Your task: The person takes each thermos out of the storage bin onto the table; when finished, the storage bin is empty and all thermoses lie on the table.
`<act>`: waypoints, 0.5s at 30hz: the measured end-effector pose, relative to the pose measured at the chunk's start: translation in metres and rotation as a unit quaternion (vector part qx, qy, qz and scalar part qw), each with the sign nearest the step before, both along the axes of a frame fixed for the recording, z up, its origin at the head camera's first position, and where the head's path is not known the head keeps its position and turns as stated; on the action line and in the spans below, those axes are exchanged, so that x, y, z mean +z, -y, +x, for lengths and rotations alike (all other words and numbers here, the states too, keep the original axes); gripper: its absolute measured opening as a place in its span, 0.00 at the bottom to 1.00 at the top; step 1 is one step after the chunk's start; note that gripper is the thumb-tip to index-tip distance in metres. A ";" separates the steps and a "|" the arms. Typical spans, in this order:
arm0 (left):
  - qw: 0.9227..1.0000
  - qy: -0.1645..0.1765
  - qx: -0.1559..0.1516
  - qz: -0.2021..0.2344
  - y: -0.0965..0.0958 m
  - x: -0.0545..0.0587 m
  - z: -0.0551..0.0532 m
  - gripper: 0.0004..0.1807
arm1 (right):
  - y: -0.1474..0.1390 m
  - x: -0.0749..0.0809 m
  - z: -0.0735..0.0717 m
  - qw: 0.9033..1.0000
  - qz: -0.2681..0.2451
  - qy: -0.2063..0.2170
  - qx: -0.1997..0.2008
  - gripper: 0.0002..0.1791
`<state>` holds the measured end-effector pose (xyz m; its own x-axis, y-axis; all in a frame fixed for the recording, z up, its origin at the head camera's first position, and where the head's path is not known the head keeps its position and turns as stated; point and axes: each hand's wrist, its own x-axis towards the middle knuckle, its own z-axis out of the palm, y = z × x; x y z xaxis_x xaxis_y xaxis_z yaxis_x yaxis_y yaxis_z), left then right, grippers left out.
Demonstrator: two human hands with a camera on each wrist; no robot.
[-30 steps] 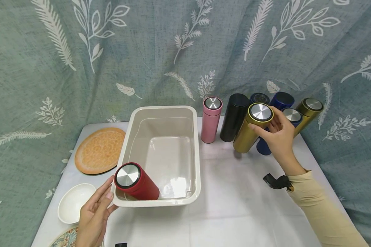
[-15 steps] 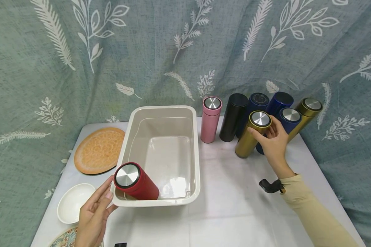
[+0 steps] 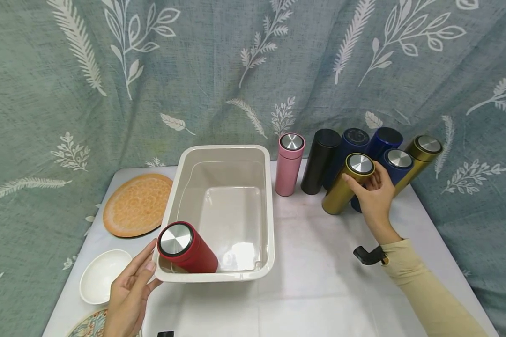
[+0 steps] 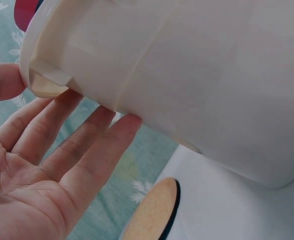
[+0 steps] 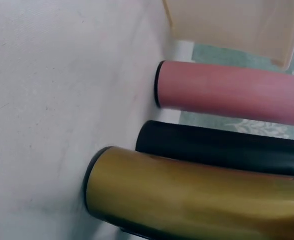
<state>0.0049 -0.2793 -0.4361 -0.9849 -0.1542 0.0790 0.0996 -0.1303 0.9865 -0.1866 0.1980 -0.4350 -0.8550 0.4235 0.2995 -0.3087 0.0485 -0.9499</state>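
My right hand [image 3: 375,196] grips a gold thermos flask [image 3: 341,187] near its steel-topped lid, thumb on one side and fingers on the other. In the right wrist view, the gold flask [image 5: 186,195] has its base at or very near the white tabletop. My left hand [image 3: 128,292] touches the near left corner of a cream plastic tub [image 3: 271,224]. In the left wrist view, its fingers [image 4: 94,155] lie fairly straight against the tub's outer wall and the thumb meets the rim. A red thermos flask [image 3: 200,255] stands inside the tub at that corner.
Behind the gold flask stand a pink flask [image 3: 288,171], a black flask [image 3: 318,164], several blue flasks [image 3: 400,166] and another gold one [image 3: 419,157]. Left of the tub lie a round orange mat [image 3: 137,203], a white bowl [image 3: 97,276] and a patterned plate [image 3: 86,325]. A curtain hangs behind.
The right hand has brought the gold flask slightly lower and nearer to me, showing more of the blue flasks behind; in the last half second it barely moves. The left hand stays put.
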 end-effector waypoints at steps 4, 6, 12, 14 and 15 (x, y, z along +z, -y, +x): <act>1.000 0.005 0.001 -0.004 0.001 0.001 0.001 0.25 | 0.002 0.000 0.002 1.000 0.027 -0.002 0.006 0.36; 1.000 0.006 0.001 -0.005 0.001 0.000 0.001 0.25 | 0.002 0.000 0.003 0.999 0.042 -0.005 0.009 0.36; 1.000 0.000 -0.003 -0.004 0.001 0.000 0.001 0.25 | 0.003 0.000 0.002 0.998 0.060 -0.008 -0.001 0.38; 1.000 -0.003 -0.004 -0.004 0.001 0.000 0.001 0.25 | 0.003 0.000 0.003 0.998 0.065 -0.008 -0.002 0.40; 1.000 -0.004 -0.004 -0.004 0.001 0.000 0.001 0.25 | 0.003 0.001 0.003 0.998 0.068 -0.007 0.000 0.40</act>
